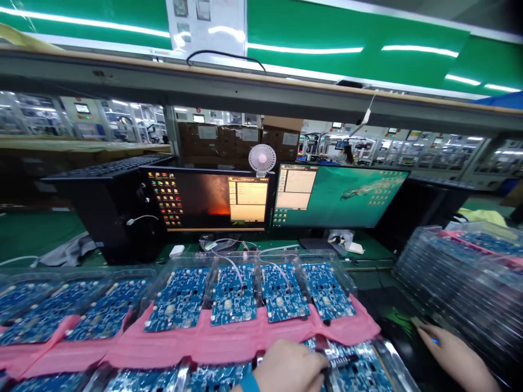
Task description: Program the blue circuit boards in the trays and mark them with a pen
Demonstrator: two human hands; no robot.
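My left hand (288, 366), with a blue band (249, 382) at the wrist, is closed over the lower row of circuit boards. Its curled fingers hold a dark, pen-like object (342, 361) with light markings, which points right across a blue circuit board (363, 373). My right hand (453, 351) is stretched out at the right, beside a blurred black object (398, 343) and a green patch. A small blue light shows at its fingers. In front, several blue circuit boards (232, 294) stand in a clear plastic tray on pink sheeting (229, 342). Thin white cables (235, 264) reach the middle two boards.
Two monitors (208, 198) (343, 193) stand behind the trays, with a small white fan (262, 159) between them. A black computer case (110, 212) is at the left. Stacked clear trays (453, 288) rise at the right. A shelf beam (261, 87) crosses overhead.
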